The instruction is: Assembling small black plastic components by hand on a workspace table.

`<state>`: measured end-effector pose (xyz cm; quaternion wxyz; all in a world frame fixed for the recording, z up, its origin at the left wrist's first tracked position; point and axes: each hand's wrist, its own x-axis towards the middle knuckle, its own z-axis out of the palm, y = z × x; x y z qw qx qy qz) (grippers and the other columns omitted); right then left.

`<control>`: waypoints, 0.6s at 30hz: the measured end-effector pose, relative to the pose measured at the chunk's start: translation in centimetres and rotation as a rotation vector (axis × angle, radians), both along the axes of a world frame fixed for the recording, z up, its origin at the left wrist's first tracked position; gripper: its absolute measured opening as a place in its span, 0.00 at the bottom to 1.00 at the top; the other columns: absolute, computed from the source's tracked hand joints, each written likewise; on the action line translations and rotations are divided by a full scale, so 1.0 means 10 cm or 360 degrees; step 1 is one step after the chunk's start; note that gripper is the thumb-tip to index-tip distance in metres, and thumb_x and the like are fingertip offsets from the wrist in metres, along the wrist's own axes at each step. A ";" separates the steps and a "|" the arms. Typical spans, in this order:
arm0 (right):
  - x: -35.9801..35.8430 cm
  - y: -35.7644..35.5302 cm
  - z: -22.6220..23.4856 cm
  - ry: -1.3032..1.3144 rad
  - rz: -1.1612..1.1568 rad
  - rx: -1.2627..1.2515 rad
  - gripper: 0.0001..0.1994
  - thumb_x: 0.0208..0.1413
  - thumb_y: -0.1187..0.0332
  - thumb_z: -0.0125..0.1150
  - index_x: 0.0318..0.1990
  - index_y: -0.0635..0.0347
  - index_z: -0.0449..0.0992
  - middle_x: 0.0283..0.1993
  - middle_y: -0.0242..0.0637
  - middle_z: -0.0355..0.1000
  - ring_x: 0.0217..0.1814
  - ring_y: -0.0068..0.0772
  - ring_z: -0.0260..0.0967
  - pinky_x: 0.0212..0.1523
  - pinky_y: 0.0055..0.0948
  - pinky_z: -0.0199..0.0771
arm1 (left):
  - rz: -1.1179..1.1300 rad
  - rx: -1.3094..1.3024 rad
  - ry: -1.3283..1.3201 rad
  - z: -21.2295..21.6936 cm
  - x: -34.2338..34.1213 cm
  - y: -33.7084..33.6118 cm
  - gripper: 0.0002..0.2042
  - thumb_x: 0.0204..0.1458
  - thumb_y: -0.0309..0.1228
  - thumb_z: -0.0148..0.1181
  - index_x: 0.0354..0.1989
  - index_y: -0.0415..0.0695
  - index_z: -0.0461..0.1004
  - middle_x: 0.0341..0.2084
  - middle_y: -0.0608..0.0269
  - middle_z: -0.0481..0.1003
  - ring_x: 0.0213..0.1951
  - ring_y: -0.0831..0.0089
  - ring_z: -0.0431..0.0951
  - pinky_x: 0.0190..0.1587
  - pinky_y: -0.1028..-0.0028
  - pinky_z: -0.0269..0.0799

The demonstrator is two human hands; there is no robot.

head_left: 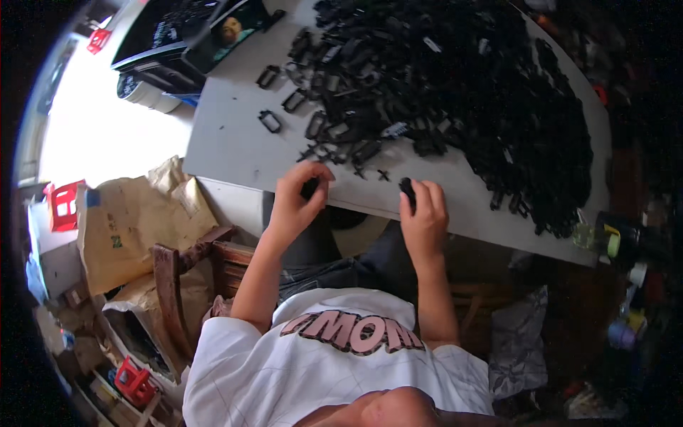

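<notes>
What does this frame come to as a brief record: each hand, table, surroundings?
Left hand: curled around a small black part
Right hand: pinching a small dark piece
Table: pale, bearing a large pile of black parts
Person's left: brown paper sack, wooden chair
Unclear: exact shapes of the held items
</notes>
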<state>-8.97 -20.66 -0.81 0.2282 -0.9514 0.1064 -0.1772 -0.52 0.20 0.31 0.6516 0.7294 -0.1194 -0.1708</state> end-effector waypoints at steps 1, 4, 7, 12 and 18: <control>0.00 0.00 0.02 0.0012 0.0013 0.0020 0.12 0.45 0.75 0.61 0.39 0.65 0.72 0.40 0.43 0.67 0.42 0.47 0.66 0.42 0.36 0.68 | 0.0109 0.0169 -0.0333 -0.04 0.11 0.05 0.07 0.43 0.16 0.49 0.32 0.38 0.70 0.26 0.61 0.70 0.27 0.75 0.71 0.30 0.77 0.67; -0.04 -0.02 -0.06 -0.0024 0.0037 -0.0072 0.12 0.46 0.75 0.60 0.40 0.66 0.71 0.39 0.43 0.67 0.42 0.46 0.66 0.42 0.36 0.68 | 0.0392 0.0565 -0.0775 0.02 0.52 0.20 0.07 0.43 0.18 0.54 0.31 0.39 0.71 0.25 0.56 0.71 0.29 0.64 0.73 0.33 0.72 0.68; -0.02 0.01 -0.05 -0.0072 0.0065 -0.0122 0.12 0.46 0.75 0.60 0.40 0.66 0.71 0.39 0.43 0.67 0.42 0.46 0.66 0.42 0.36 0.68 | 0.0604 0.0722 -0.0952 0.08 0.98 0.33 0.05 0.44 0.21 0.55 0.31 0.41 0.72 0.26 0.56 0.71 0.30 0.62 0.74 0.32 0.70 0.68; -0.01 0.03 -0.05 -0.0109 0.0078 -0.0186 0.13 0.46 0.75 0.60 0.41 0.67 0.71 0.39 0.43 0.66 0.42 0.46 0.66 0.42 0.35 0.68 | 0.0602 0.1001 -0.1145 0.02 1.55 0.29 0.04 0.46 0.27 0.54 0.31 0.46 0.73 0.32 0.59 0.72 0.33 0.57 0.74 0.35 0.65 0.69; -0.05 -0.01 -0.10 -0.0015 0.0089 -0.0209 0.15 0.48 0.72 0.60 0.44 0.68 0.70 0.43 0.43 0.65 0.45 0.44 0.65 0.45 0.37 0.69 | 0.0466 0.1175 -0.1122 0.05 1.94 0.01 0.08 0.50 0.33 0.53 0.36 0.44 0.73 0.36 0.56 0.72 0.38 0.53 0.73 0.39 0.62 0.69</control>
